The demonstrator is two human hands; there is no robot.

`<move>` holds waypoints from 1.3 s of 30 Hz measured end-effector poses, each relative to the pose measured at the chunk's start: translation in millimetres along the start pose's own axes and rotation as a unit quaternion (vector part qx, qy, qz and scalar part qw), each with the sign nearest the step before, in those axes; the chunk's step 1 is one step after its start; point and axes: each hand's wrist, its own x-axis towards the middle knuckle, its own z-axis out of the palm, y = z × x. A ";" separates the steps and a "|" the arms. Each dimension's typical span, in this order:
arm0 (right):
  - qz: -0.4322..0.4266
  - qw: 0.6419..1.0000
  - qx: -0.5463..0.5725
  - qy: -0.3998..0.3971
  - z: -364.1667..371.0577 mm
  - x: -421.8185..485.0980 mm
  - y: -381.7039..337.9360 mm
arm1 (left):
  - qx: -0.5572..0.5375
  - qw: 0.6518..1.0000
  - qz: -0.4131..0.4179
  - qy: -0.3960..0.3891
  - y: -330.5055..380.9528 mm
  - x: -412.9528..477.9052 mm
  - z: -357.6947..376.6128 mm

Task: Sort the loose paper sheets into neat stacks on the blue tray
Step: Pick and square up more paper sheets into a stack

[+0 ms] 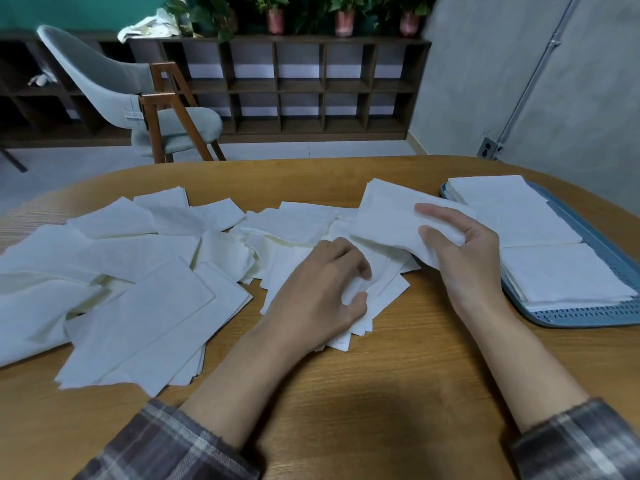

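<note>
Gripping something, is it, that right hand (460,251)?

– Yes. Thumb and fingers are closed round a bunch of sheets (388,216), which it holds up off the wooden table (381,393), just left of the blue tray (588,318).

And the left hand (322,289)?

– Down on a small pile (384,292) near the table's middle. Its fingers are curled in and pinch the top sheets against the thumb, so the paper puckers there.

Where's the rest of the paper?

– Most of it lies as loose sheets (138,265) spread over the left half of the table, overlapping at all angles, some creased. They run right up to the small pile.

Anything on the tray?

– Two squared stacks. The far stack (502,206) and the near stack (561,275) sit edge to edge, filling most of it; the tray's near rim shows bare. The tray is at the table's right side, and part of it runs out of sight.

What's behind?

– A grey chair (114,88) with wooden legs, a low dark shelf (311,88) of open cubbies, and potted plants (275,19) along its top. Both wrists come out of plaid sleeves (166,445).
</note>
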 end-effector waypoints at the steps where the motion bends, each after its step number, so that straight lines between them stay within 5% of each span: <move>1: -0.003 1.000 0.004 0.002 -0.3 0.0 -0.1 | -0.016 1.000 0.013 -0.009 0.2 0.1 -1.0; 13: 0.013 0.999 0.026 -0.017 0.5 1.2 2.6 | -0.278 0.960 0.005 0.029 15.4 1.5 -21.8; 18: 0.058 0.993 0.086 -0.056 2.2 2.9 -0.6 | -0.271 0.960 0.010 0.067 20.1 0.4 -25.4; 22: 0.068 0.971 0.126 -0.191 1.1 -1.5 -3.9 | -0.199 0.973 0.059 0.103 22.6 0.1 -25.3; 27: -0.022 0.963 0.064 -0.261 3.7 -11.8 -5.4 | -0.156 0.981 0.070 0.093 16.7 0.9 -26.5; 31: 0.016 0.975 0.101 -0.198 4.5 -8.7 -4.0 | -0.174 0.982 -0.005 0.078 16.8 2.0 -30.0; 35: 0.058 0.975 0.140 -0.161 4.3 -6.5 -5.2 | -0.274 0.943 -0.129 0.138 12.1 5.0 -32.8; 39: 0.074 0.972 0.151 -0.166 4.0 -6.7 -7.3 | -0.319 0.921 -0.168 0.147 10.7 6.1 -37.9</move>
